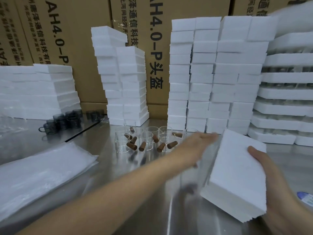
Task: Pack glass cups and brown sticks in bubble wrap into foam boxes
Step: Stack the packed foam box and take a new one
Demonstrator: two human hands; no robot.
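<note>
1. Foam box [237, 175]: tilted, gripped at right edge by right hand [277, 180]; left hand [198, 146] flat, fingers straight, at its left side, contact blurred.
2. Glass cups [152, 138], brown sticks [132, 146]: loose, just left of box.
3. Risk: one-sided grip slipping; box swinging left, toppling cups.

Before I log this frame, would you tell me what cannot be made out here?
Head view:
- Inside of the foam box: solid face toward camera.
- Clear thing by the left hand: motion blur.
- Right hand fingers: behind the box.
- Blue-white item: cut by right edge.
</note>
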